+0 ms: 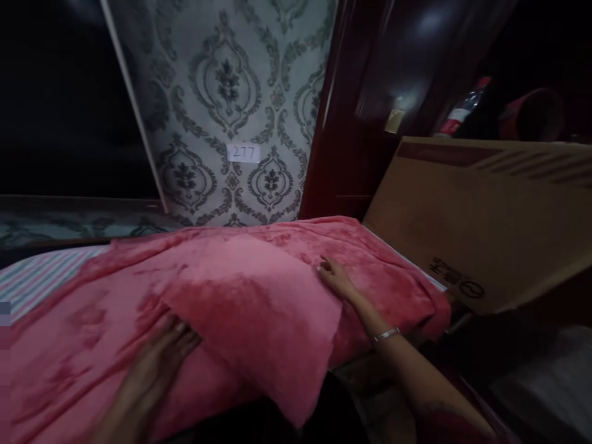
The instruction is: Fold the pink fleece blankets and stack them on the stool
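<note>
A pink fleece blanket [222, 296] lies spread over the bed [37, 277], with one large flap folded back across its middle. The left hand [161, 354] rests flat and open on the lower layer beside the fold's edge, while the right hand [335, 277], also open, presses the far side near a leaning cardboard box [485, 216]. Judging by the rumpled surface and single fold, smoothing looks only partly done.

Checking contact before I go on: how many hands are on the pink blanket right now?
2. The left hand lies flat on the pink blanket at lower left; the right hand rests on its far right part.
</note>
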Motion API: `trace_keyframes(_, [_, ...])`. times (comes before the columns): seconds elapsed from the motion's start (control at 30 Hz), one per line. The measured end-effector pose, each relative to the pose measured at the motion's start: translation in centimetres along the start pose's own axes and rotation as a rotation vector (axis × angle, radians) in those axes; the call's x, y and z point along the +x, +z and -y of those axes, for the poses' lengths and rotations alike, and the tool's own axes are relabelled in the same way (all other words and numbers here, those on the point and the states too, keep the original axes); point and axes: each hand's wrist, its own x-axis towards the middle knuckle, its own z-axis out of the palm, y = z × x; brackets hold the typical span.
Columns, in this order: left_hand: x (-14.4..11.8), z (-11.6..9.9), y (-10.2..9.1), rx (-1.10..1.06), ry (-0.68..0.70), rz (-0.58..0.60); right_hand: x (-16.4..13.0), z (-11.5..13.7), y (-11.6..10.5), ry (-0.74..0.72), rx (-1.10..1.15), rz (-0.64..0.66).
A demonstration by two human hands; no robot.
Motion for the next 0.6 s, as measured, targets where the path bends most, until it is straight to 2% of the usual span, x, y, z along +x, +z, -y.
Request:
trace_keyframes(0.13, [-0.8,2.8,0.7,-0.133,-0.116,0.016,2.2,2.2,2.7,-0.004,-0.043,0.206])
trace_keyframes(0.27, [-2.5,3.4,2.2,-0.163,-0.195,0.022,4.0,3.3,3.2,0.071,-0.036,0.283])
trace_keyframes(0.37, [-3.2,3.5,3.3,-0.17,-0.166,0.078,4.7,3.9,2.9,0.134,-0.014,0.317])
trace_keyframes(0.5, [-3.2,4.8,4.5,-0.188,-0.112,0.045,4.3,4.7,3.4,0.201,0.024,0.344])
trace_keyframes(0.6, [-3.0,5.2,5.5,-0.209,-0.12,0.056,3.5,5.7,3.7,0.228,0.069,0.361])
